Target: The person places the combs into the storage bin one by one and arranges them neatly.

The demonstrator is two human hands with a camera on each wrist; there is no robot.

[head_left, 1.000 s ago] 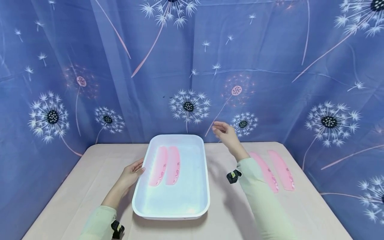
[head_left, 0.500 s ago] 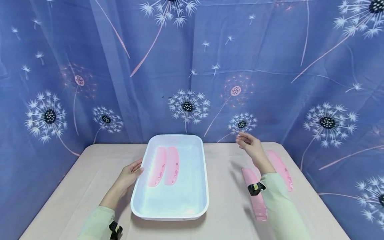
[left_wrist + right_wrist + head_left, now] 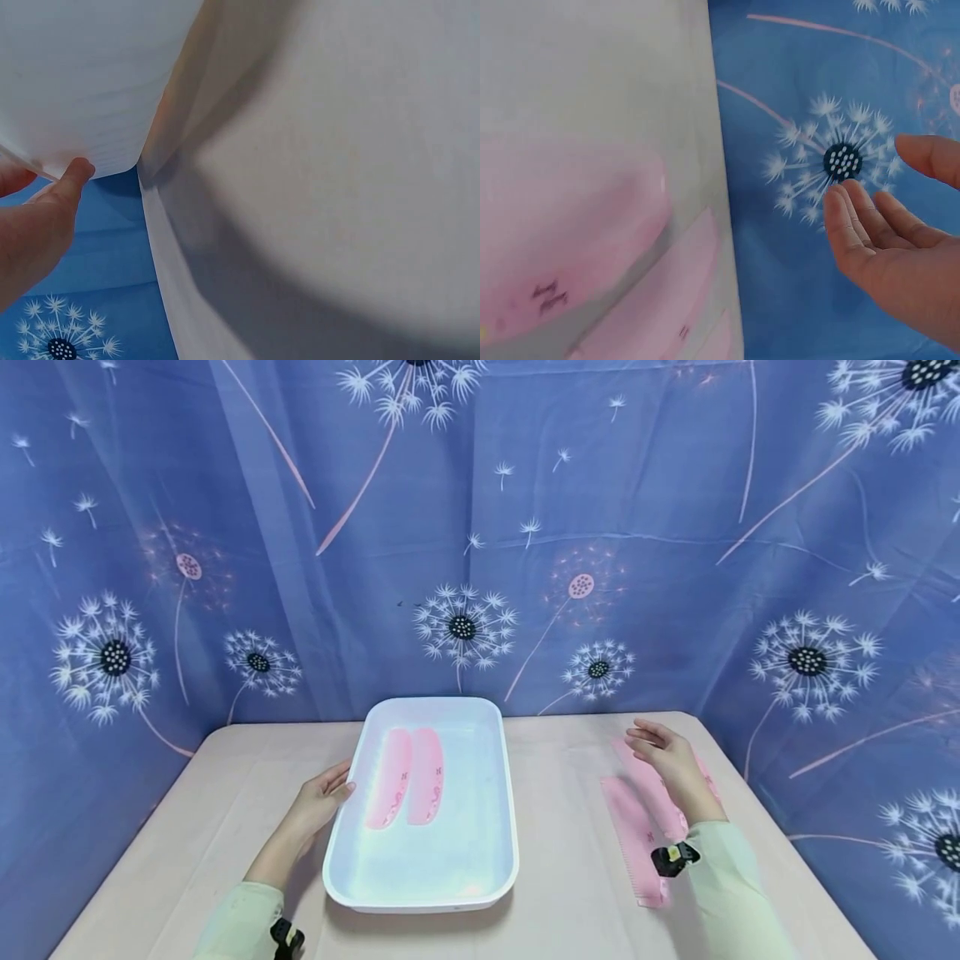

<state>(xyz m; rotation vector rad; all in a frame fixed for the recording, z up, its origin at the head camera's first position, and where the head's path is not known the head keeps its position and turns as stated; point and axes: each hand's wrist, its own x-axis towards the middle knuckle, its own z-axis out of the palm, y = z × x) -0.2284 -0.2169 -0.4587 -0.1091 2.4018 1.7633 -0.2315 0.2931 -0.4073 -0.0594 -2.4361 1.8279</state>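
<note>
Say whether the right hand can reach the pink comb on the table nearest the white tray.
Probably yes: the right hand looks empty, nothing appears to lie on the pink comb, and the white tray stands off to its left. The hand would likely need to draw back.

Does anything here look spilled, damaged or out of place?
Nothing visible looks spilled or damaged. Only one pink comb on the table looks out of line, nearer the head camera than the combs beyond it.

No legible text or numbers, just small, dark, indecipherable marks (image 3: 550,297) on the pink combs (image 3: 426,772).
</note>
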